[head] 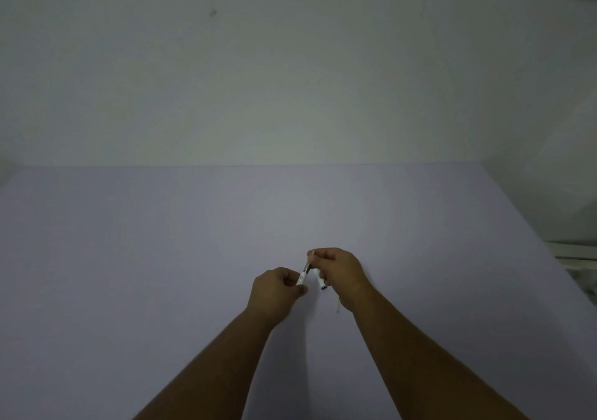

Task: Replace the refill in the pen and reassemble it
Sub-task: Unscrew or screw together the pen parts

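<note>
Above the pale lilac table (161, 258) I hold a white pen (303, 274) between both hands, tilted up to the right. My left hand (274, 292) grips its lower white barrel. My right hand (339, 274) pinches its darker upper end with the fingertips. A short white piece with a dark end (321, 282), probably the cap, sticks out below my right fingers. A thin pale stick (338, 306), possibly a refill, shows just under my right wrist; whether it lies on the table or hangs from the hand I cannot tell.
A plain pale wall (290, 64) rises behind the table's far edge. The table's right edge runs diagonally at the right, with a white ledge or rail (575, 255) beyond it.
</note>
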The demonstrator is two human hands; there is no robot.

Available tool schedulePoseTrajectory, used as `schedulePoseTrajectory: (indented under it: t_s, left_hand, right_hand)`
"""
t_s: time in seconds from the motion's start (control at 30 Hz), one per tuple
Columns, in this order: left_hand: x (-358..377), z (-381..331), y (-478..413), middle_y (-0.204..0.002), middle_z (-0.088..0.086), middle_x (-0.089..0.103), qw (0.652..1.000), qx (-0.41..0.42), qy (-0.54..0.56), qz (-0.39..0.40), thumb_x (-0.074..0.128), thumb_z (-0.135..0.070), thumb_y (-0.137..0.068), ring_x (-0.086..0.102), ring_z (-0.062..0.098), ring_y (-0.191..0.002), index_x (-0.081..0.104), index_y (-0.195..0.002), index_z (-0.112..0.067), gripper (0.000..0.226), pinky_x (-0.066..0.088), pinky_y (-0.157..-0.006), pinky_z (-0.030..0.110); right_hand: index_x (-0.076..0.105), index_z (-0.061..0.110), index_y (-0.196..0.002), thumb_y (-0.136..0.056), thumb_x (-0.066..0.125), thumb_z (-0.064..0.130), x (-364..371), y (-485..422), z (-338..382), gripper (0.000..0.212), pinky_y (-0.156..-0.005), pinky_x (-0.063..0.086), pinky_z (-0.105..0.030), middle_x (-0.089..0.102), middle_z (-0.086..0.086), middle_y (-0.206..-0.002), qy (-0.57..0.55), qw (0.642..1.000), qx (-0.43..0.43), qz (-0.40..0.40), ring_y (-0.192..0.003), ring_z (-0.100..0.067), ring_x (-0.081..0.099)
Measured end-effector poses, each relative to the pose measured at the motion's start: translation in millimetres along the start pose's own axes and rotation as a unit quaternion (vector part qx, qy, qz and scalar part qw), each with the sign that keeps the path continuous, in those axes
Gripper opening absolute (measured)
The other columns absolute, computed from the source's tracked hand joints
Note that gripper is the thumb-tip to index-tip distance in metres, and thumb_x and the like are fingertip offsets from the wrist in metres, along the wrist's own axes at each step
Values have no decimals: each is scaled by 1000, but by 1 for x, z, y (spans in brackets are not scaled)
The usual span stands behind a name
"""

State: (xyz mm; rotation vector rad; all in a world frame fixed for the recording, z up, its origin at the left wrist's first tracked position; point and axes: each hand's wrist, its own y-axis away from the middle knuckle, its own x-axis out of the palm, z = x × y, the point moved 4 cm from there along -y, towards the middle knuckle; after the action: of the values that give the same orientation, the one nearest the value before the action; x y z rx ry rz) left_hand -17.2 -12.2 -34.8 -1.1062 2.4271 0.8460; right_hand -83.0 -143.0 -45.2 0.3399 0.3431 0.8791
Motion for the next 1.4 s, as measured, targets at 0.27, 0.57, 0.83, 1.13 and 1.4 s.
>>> schedulePoseTrajectory:
  t_s: [0.27,0.57,0.83,1.13,1.4]
  left_hand:
    - [0,-5,3,-77,-6,64,1000,3,-8,-15,74,-21,-79,61,14,-71,72,-97,-14,19,59,-77,38]
    - [-4,-6,1,-75,-6,62,1000,-3,-5,-19,75,-19,-78,60,14,-72,72,-96,-13,19,54,-73,31]
    - [-5,-11,2,-78,-3,63,1000,0,7,-21,75,-20,-78,58,14,-70,71,-96,-12,20,54,-73,32]
    - [-5,-13,3,-75,-4,62,1000,-2,6,-20,75,-19,-79,58,15,-70,70,-95,-11,18,52,-67,31]
    - [-6,-14,5,-70,-8,59,1000,-8,9,-21,76,-20,-77,56,13,-66,69,-90,-13,16,48,-62,27]
  right_hand:
    - [61,15,-72,-78,72,39,-1,0,3,27,-58,43,-26,59,1,-68,80,997,19,-17,-60,-12,50]
    - [63,18,-77,-83,67,33,0,5,7,17,-61,41,-28,60,3,-70,23,1000,10,5,-61,-12,48]
    - [65,15,-85,-84,65,31,4,10,15,15,-63,41,-29,63,0,-81,1,999,24,31,-66,-13,49]
    - [66,16,-81,-83,66,21,3,11,20,6,-56,37,-25,61,-3,-79,-10,999,19,38,-63,-13,46]
    - [69,15,-81,-83,67,21,1,9,17,6,-55,37,-25,62,-8,-83,-39,996,48,61,-62,-14,43]
